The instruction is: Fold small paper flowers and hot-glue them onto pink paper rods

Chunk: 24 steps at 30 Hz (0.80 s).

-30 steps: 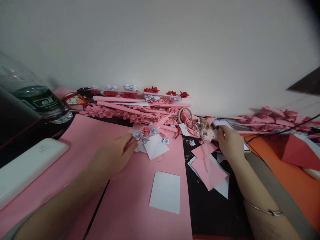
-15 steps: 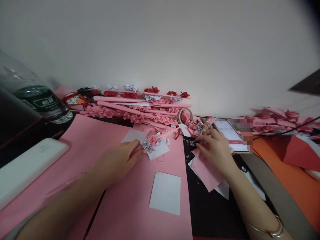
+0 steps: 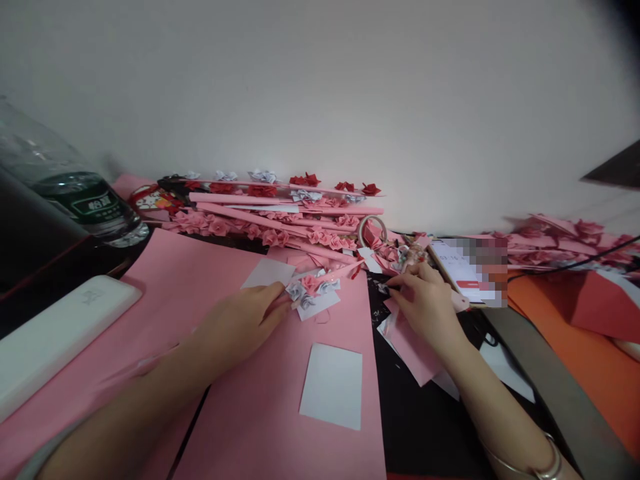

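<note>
My left hand [image 3: 260, 310] is closed around the lower end of a small bunch of paper flowers [image 3: 311, 287], pink and white, lying over the pink sheet [image 3: 260, 400]. Under the flowers is a white paper piece [image 3: 319, 305]. On the right, my right hand [image 3: 423, 297] has its fingers bent and thumb drawn in over small white scraps [image 3: 379, 285] on the black surface; what it holds, if anything, I cannot make out. A pink end with a hole [image 3: 461, 303] shows beside this hand. Loose pink paper squares [image 3: 413, 347] lie just below it.
A white paper rectangle [image 3: 331, 387] lies on the pink sheet. Behind are a pile of paper flowers [image 3: 270, 220] and a tape roll [image 3: 372, 231]. A phone [image 3: 457, 267] lies at right, orange paper [image 3: 565, 333] beyond. At left stand a water bottle [image 3: 95, 203] and white power bank [image 3: 75, 333].
My right hand has shifted slightly, and more of the pink end beside it shows. My left hand keeps hold of the paper flowers, almost still. The view has moved very little.
</note>
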Each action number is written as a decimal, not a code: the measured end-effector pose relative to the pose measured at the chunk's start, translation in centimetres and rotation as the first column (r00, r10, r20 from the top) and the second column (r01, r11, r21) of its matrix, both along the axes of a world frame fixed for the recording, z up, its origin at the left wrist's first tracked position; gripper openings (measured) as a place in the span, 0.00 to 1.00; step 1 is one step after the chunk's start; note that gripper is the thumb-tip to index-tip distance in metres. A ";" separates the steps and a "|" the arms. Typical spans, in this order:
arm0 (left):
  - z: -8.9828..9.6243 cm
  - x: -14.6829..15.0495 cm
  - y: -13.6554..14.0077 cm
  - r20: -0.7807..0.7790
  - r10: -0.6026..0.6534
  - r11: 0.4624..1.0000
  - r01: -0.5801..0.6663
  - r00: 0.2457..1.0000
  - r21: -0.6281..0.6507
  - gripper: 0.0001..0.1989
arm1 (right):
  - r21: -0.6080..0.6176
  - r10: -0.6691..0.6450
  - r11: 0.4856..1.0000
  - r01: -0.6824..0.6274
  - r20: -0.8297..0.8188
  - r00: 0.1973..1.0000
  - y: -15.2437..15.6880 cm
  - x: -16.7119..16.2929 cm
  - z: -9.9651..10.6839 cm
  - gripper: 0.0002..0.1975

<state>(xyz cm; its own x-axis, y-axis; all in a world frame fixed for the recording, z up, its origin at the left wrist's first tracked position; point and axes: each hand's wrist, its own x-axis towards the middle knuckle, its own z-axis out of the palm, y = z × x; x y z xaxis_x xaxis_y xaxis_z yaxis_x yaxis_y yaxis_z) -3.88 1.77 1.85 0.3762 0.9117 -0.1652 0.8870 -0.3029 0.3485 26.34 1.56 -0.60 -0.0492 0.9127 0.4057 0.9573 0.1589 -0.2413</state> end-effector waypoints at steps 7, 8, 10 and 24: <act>-0.2 -0.1 -0.1 -0.011 -0.021 1.000 0.021 1.000 0.000 0.14 | 0.155 0.139 0.981 -0.115 -0.159 0.977 -0.8 -1.3 1.1 0.05; -0.3 -0.1 -0.1 -0.012 -0.024 1.000 0.024 1.000 0.002 0.14 | 0.158 0.125 0.982 -0.100 -0.157 0.980 -0.9 -1.3 1.2 0.05; -0.3 -0.1 0.0 -0.017 -0.023 1.000 0.023 1.000 0.005 0.14 | 0.139 0.067 0.989 -0.049 -0.128 0.990 -1.0 -1.0 1.1 0.06; -0.2 0.0 -0.1 -0.031 -0.017 1.000 0.017 0.999 -0.005 0.14 | -0.031 -0.001 1.000 0.001 0.007 1.000 -0.6 -0.8 -0.1 0.06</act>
